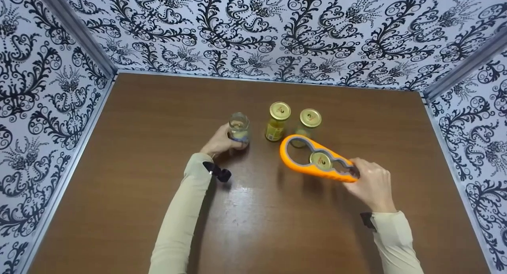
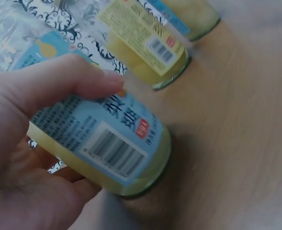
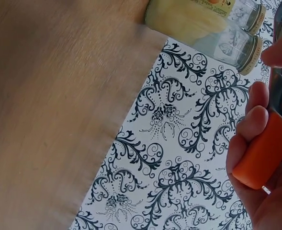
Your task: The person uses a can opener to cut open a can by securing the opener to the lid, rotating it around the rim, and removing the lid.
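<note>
My left hand [image 1: 223, 141] grips a glass jar [image 1: 239, 125] on the left; no lid is on its mouth. In the left wrist view the jar [image 2: 131, 139] shows a blue label with a barcode, and my thumb lies across the label. On the right, my right hand [image 1: 372, 183] holds an orange jar opener [image 1: 301, 168] with grey-lined openings, by its handle end. A gold lid [image 1: 320, 160] sits in the opener's middle opening. The opener's orange handle [image 3: 263, 155] is wrapped by my fingers in the right wrist view.
Two jars with gold lids stand between my hands: a yellow-labelled jar [image 1: 275, 132] and, partly behind the opener, another jar [image 1: 310, 118]. They rest on a brown wooden table [image 1: 158, 115]. Patterned black-and-white panels [image 1: 253, 36] rise at the back and both sides.
</note>
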Demonstrator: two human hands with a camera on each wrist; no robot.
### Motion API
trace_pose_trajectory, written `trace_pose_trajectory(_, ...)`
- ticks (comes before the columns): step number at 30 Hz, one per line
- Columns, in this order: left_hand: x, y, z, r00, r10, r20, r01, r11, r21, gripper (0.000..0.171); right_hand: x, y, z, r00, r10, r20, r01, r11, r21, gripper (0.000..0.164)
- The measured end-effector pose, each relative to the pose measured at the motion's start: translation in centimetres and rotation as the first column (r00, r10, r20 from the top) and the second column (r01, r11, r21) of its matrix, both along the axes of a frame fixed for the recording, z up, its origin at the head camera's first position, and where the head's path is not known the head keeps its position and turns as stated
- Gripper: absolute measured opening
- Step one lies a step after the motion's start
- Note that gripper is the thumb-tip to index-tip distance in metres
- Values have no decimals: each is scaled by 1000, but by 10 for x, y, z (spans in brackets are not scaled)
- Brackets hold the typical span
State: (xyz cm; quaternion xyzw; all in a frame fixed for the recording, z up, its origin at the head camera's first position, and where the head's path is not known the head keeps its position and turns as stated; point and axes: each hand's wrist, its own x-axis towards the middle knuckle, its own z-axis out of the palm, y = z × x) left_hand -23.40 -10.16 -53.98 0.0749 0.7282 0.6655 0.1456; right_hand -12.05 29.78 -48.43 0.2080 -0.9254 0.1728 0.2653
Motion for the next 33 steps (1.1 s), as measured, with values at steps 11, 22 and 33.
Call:
trace_pose_trajectory(11,-11,2,-5,997,72,9,-72,997,8,61,-1,-2,-6,997,50,-58,-51,999,-14,28)
trace_pose_trajectory(22,-22,3,-5,972,234,-4,-234,972,1,77,0,-4,-10,995,80,-63,-80,997,6,28)
trace_pose_trajectory(33,-7,-7,-1,972,229,-49,-230,973,-9,94,3,-3,-15,997,70,-37,-69,997,29,31)
